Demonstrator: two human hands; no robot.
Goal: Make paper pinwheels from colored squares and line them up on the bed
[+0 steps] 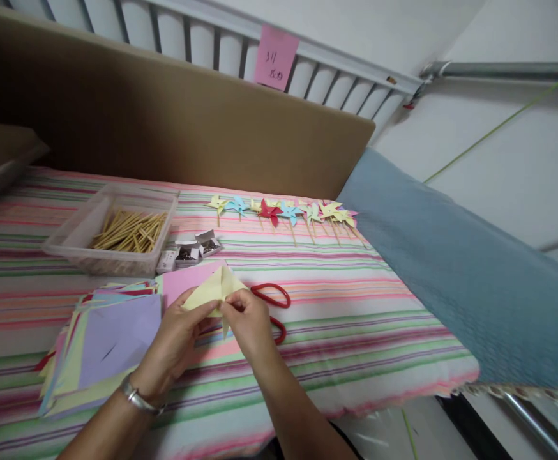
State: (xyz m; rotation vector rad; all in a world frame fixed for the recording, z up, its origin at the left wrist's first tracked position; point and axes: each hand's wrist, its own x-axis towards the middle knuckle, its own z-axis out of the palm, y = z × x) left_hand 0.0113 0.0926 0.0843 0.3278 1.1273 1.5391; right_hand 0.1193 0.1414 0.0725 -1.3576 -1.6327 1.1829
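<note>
A pale yellow paper sheet [219, 281], partly folded with pointed corners, is held up between both hands. My left hand [180, 326] pinches it from the left, thumb near its middle. My right hand [248, 316] grips it from the right with thumb and fingertips, close to the left thumb. Beneath the hands lie pink paper [173, 284] and other coloured sheets. Red-handled scissors [279, 297] rest just beyond my right hand, their blades hidden. To the left is a loose stack of coloured paper squares [120, 335], with a purple one on top showing a slit.
A clear plastic box [63, 239] holds several thin wooden sticks [133, 233]. Small open boxes [188, 252] of dark metal pieces stand beside it. Several finished paper pinwheels [288, 211] line the back of the striped cloth [346, 319], before a brown board [188, 128].
</note>
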